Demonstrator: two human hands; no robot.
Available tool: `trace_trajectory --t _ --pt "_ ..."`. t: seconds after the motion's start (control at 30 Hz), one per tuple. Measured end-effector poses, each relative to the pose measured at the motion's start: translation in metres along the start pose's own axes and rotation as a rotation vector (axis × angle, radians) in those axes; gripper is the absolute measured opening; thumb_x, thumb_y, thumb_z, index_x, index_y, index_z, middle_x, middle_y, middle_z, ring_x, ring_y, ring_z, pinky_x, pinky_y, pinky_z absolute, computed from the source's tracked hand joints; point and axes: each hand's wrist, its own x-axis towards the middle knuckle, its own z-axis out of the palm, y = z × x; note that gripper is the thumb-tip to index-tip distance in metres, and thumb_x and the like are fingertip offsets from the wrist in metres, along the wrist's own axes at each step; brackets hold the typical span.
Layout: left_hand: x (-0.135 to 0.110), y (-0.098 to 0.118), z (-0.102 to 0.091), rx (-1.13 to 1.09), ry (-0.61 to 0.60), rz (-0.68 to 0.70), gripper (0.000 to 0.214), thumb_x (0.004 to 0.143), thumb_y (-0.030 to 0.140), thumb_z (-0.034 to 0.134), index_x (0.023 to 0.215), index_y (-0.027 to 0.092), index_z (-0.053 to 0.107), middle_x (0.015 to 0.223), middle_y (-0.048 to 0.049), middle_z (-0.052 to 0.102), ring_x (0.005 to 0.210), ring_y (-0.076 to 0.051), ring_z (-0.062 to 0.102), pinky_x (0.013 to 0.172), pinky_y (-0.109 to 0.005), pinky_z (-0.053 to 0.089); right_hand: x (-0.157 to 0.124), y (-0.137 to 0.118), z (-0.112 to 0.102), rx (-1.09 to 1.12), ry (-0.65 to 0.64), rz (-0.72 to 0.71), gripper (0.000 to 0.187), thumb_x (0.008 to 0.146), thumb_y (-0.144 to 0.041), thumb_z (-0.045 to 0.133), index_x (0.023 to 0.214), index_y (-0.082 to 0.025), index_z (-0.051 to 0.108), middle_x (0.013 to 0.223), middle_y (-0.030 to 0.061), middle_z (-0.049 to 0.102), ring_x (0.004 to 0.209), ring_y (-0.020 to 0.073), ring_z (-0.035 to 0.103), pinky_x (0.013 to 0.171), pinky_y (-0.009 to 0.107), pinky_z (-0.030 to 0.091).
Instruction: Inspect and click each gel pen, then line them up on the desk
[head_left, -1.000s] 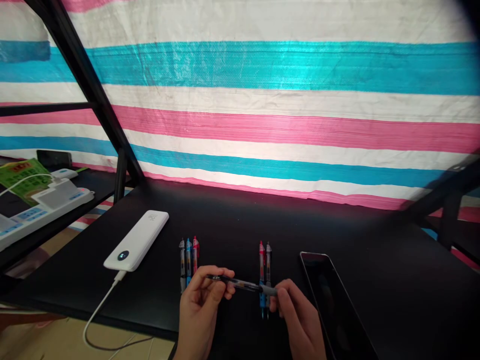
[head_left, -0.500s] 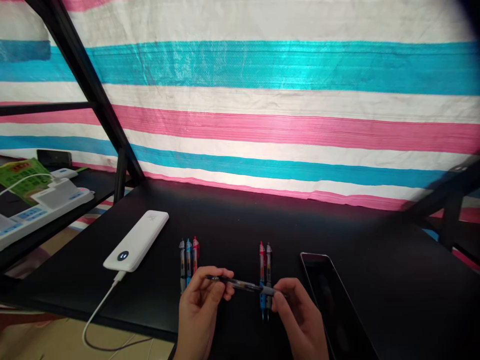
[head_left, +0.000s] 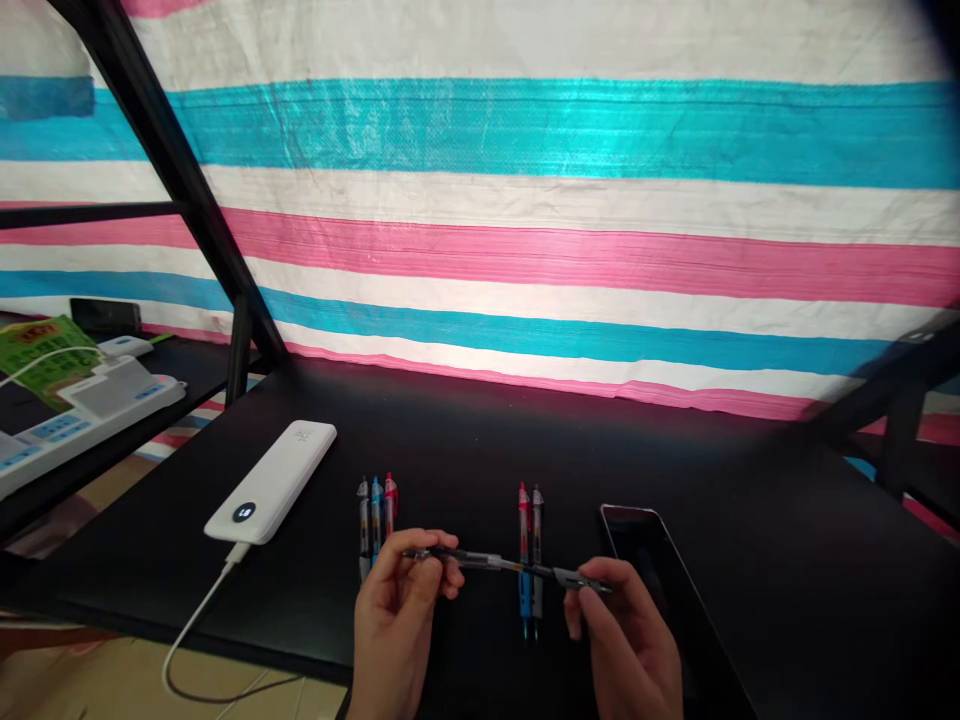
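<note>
"Where was the pen [head_left: 480, 561]?"

"Held level between two hands, its clear barrel and grey grip [head_left: 570, 577] standing apart, a thin refill [head_left: 517, 567] bridging the gap."

"And the fingers?"

"The left hand [head_left: 401, 605] had the barrel pinched, thumb against curled fingers. The right hand [head_left: 626, 625] pinched the grip between thumb and forefinger."

"What was near them?"

"Behind the refill in the view, two pens [head_left: 523, 530], red-topped and black-topped, lay side by side. Three more pens [head_left: 376, 512] lay further left, partly hidden by the left hand. The right hand overlapped a dark phone [head_left: 660, 560]."

"Beyond that?"

"A white power bank [head_left: 277, 480] with a cable [head_left: 180, 625] plugged in lay on the left of the black table [head_left: 450, 420]. A striped sheet [head_left: 525, 200] hung behind."
</note>
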Motion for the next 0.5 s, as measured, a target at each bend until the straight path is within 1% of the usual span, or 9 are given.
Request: trace_trajectory --t 0.07,0.23,0.37,0.5 --pt "-0.0006 0.0003 0.0003 0.005 0.013 0.01 0.018 0.079 0.032 0.09 0.092 0.022 0.081 0.099 -0.0068 0.075 0.068 -0.015 0.067 0.063 -0.026 0.057 0.0014 0.002 -0.0021 0.077 0.012 -0.019 0.024 0.089 -0.047 0.08 0.095 -0.025 0.072 0.072 -0.0021 0.062 0.064 0.0134 0.054 0.062 0.023 0.045" --pt "0.0001 0.0002 0.0002 0.002 0.033 0.018 0.02 0.077 0.033 0.092 0.091 0.023 0.081 0.095 -0.0043 0.07 0.066 -0.013 0.066 0.061 -0.024 0.055 0.0019 0.0027 -0.0032 0.156 0.059 -0.017 0.018 0.088 -0.04 0.08 0.094 -0.025 0.073 0.091 -0.0001 0.064 0.067 0.0112 0.055 0.06 0.022 0.045" --pt "0.0016 0.0006 0.0006 -0.005 0.055 0.001 0.023 0.076 0.034 0.093 0.091 0.022 0.081 0.094 -0.0045 0.069 0.066 -0.013 0.066 0.061 -0.024 0.055 0.0016 0.0025 -0.003 0.165 0.087 -0.023 0.015 0.09 -0.039 0.079 0.092 -0.025 0.073 0.092 0.0002 0.06 0.069 0.0111 0.056 0.059 0.021 0.046" --pt "0.001 0.001 0.0003 0.002 0.059 0.005 0.024 0.076 0.034 0.093 0.092 0.022 0.081 0.094 -0.0041 0.069 0.065 -0.013 0.065 0.061 -0.023 0.055 0.0025 0.004 -0.0038 0.162 0.088 -0.037 0.015 0.09 -0.038 0.078 0.092 -0.024 0.073 0.093 0.0014 0.059 0.07 0.0116 0.056 0.058 0.022 0.047"
